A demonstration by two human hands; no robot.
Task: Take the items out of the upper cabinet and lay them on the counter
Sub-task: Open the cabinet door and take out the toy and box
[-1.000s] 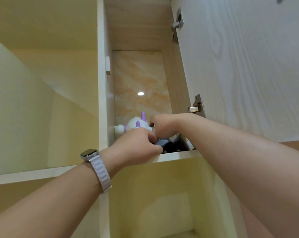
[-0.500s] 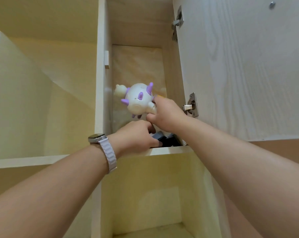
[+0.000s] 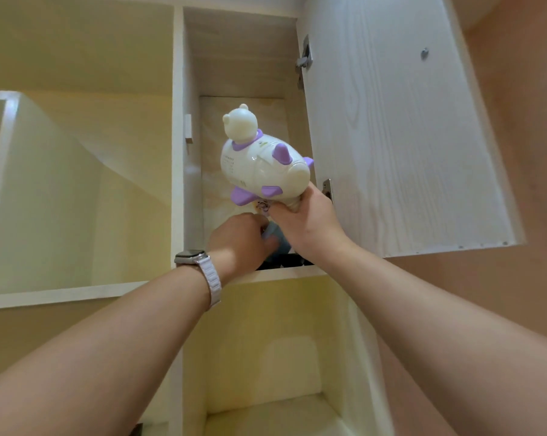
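Note:
A white toy plane [image 3: 259, 166] with purple fins and a bear-shaped head is held up in front of the open upper cabinet [image 3: 244, 67]. My right hand [image 3: 306, 220] is shut on its lower end. Just below, my left hand [image 3: 239, 242], with a watch on the wrist, is closed around a small grey-blue item [image 3: 273, 236] at the shelf's front edge. Dark items [image 3: 284, 262] lie on the shelf behind the hands, mostly hidden.
The cabinet door [image 3: 401, 127] hangs open to the right, close to my right hand. An open niche [image 3: 266, 357] lies below the shelf. A pale slanted panel [image 3: 46, 190] fills the left side. The counter is out of view.
My right hand has lifted the toy plane off the shelf and out of the cabinet. My left hand stays at the shelf edge.

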